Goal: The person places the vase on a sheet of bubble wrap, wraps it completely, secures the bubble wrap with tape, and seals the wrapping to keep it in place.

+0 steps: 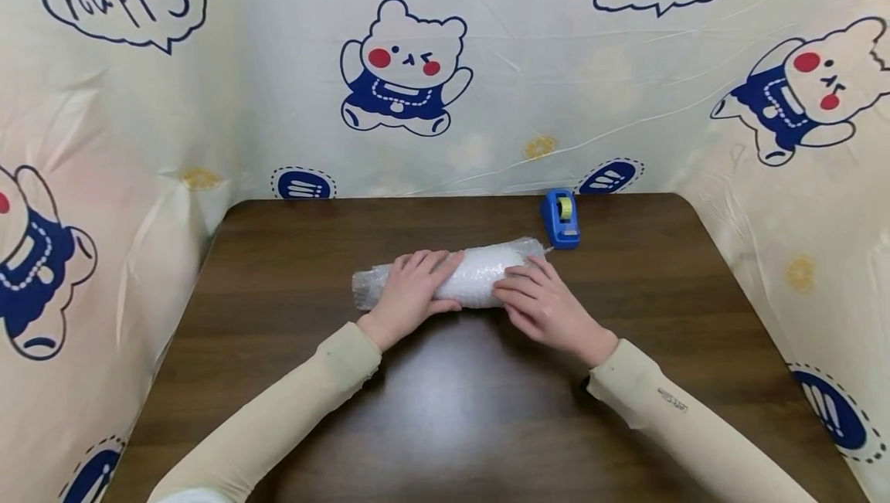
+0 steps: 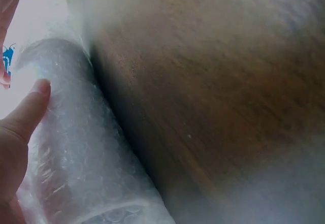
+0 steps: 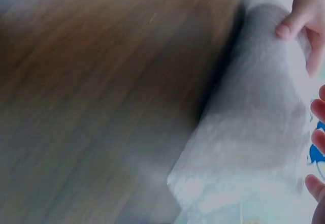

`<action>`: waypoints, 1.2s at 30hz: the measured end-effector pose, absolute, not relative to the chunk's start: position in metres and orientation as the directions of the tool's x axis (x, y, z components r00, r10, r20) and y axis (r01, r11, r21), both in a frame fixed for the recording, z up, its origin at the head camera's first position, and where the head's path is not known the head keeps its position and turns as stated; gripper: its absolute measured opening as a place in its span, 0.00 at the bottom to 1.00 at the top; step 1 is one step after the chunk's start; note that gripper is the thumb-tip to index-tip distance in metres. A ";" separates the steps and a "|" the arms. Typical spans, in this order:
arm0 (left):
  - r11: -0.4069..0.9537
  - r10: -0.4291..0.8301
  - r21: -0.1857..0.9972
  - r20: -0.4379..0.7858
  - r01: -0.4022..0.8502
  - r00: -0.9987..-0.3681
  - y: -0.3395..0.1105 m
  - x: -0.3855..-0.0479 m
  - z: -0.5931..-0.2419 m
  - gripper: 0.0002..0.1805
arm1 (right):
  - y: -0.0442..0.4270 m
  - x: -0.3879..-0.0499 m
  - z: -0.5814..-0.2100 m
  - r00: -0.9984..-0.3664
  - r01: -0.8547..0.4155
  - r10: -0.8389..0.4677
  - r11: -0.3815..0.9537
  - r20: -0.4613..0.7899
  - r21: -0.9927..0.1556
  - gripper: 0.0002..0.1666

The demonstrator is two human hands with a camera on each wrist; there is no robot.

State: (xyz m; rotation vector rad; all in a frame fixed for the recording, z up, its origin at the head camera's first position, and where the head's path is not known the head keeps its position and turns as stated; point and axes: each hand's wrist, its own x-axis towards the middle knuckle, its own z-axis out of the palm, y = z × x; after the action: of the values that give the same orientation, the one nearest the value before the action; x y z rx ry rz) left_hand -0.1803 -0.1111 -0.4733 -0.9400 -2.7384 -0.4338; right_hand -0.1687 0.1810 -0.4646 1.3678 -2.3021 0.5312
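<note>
A cylindrical roll of bubble wrap (image 1: 473,277) lies sideways on the brown table, with loose clear ends; what is inside cannot be seen. My left hand (image 1: 410,294) holds the roll left of its middle, fingers over the top and far side, thumb (image 2: 31,109) along the near side. At the roll's right part is my right hand (image 1: 549,306), its fingers loosely bent and spread against the wrap in the head view. The right wrist view shows only some of its fingertips (image 3: 319,111) at the edge, near a flared end of the wrap (image 3: 238,168).
A blue tape dispenser (image 1: 560,219) with a yellowish tape roll stands at the table's back edge, just behind the roll's right end. Printed cloth (image 1: 278,101) hangs behind and beside the wooden table (image 1: 431,426).
</note>
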 end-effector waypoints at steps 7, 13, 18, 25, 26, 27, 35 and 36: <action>0.729 0.596 0.199 0.285 0.654 -0.751 -0.116 -0.187 -0.473 0.43 | 0.193 -0.171 -0.466 -0.486 -0.859 -0.658 0.480 0.575 -0.176 0.21; 0.740 0.570 0.191 0.330 0.645 -0.752 -0.117 -0.186 -0.479 0.43 | 0.195 -0.173 -0.469 -0.487 -0.858 -0.652 0.483 0.582 -0.176 0.22; 0.730 0.558 0.224 0.349 0.645 -0.753 -0.115 -0.187 -0.483 0.44 | 0.194 -0.176 -0.471 -0.477 -0.861 -0.644 0.481 0.598 -0.168 0.21; 0.718 0.575 0.260 0.300 0.645 -0.761 -0.115 -0.191 -0.483 0.43 | 0.191 -0.179 -0.471 -0.481 -0.859 -0.656 0.485 0.581 -0.164 0.21; 0.716 0.580 0.259 0.297 0.649 -0.759 -0.115 -0.191 -0.483 0.43 | 0.191 -0.179 -0.472 -0.481 -0.859 -0.658 0.486 0.580 -0.161 0.20; 0.713 0.584 0.259 0.296 0.652 -0.756 -0.115 -0.192 -0.482 0.43 | 0.191 -0.180 -0.472 -0.481 -0.859 -0.659 0.487 0.578 -0.160 0.20; 0.731 0.582 0.214 0.300 0.648 -0.756 -0.118 -0.196 -0.481 0.44 | 0.189 -0.183 -0.473 -0.497 -0.850 -0.664 0.501 0.559 -0.161 0.20; 0.739 0.578 0.201 0.301 0.643 -0.758 -0.118 -0.195 -0.482 0.45 | 0.189 -0.183 -0.473 -0.500 -0.849 -0.663 0.503 0.558 -0.163 0.20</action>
State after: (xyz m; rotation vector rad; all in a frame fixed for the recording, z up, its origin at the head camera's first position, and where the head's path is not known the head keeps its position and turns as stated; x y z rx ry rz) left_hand -0.1954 -0.1183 -0.4816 -0.9689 -2.7212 -0.4346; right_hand -0.1826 0.1888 -0.4729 1.2469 -2.3240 0.5924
